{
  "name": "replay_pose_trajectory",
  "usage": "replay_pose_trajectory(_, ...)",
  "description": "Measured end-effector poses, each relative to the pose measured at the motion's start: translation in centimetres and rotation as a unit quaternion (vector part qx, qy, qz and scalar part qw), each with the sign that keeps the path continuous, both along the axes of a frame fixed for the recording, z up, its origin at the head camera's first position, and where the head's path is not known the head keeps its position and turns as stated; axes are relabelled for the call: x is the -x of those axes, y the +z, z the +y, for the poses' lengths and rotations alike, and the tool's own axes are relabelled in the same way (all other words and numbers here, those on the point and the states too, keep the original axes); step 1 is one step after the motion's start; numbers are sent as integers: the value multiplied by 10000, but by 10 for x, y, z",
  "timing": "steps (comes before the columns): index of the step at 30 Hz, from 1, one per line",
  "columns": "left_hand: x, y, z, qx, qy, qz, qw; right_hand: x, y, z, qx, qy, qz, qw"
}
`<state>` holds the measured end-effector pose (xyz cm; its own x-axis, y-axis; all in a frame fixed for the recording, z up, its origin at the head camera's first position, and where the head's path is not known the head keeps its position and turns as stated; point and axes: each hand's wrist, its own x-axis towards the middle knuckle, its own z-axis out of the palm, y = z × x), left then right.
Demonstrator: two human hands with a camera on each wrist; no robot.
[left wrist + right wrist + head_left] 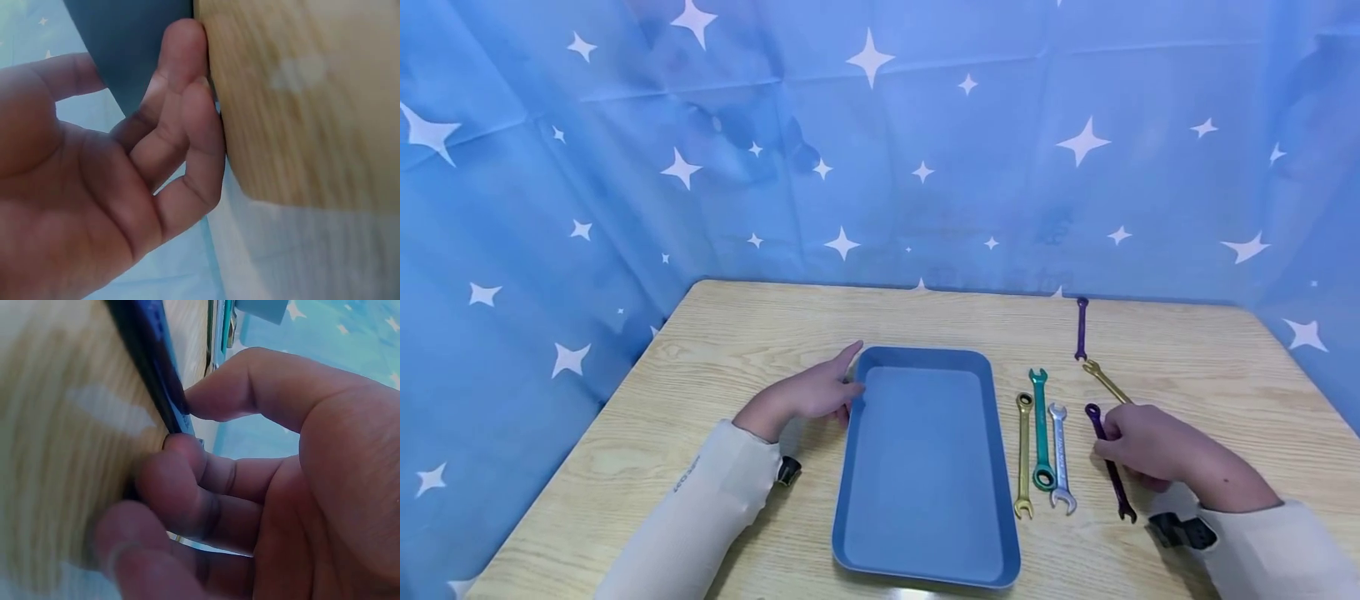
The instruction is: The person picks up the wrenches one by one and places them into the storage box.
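Note:
My left hand (816,392) is at the left side of a blue rectangular tray (932,467). Its thumb reaches over the rim and the curled fingers lie against the outside of the wall, pinching it, as the left wrist view shows. On the right, my right hand (1157,446) pinches a dark purple combination wrench (1117,485) between thumb and fingertips, low over the wooden table. In the right wrist view the wrench shaft (150,359) slants down to the thumb tip. Beyond this hand lies a gold wrench (1108,383), its near end hidden behind the hand.
Right of the tray lie a gold wrench (1024,458), a green wrench (1041,429) and a silver wrench (1060,458), side by side. Another purple wrench (1082,329) lies near the table's back edge. A blue star-patterned cloth (880,167) hangs behind the table (760,342).

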<state>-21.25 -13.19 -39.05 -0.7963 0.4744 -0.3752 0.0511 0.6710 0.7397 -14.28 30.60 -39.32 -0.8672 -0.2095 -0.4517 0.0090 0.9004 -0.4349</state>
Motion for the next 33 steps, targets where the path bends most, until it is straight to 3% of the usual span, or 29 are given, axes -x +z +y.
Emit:
replay_pose_trajectory(11,-1,-3,-4,63,-91,-56,9999,3,-2,0,117,117,-54,9998)
replay_pose_trajectory(23,1,-1,-2,-29,-83,-111,9999,2,0,3,121,-67,-166,9998)
replay_pose_trajectory(33,1,0,-3,39,-116,-132,9998,2,-1,3,-1,-8,-2,10000)
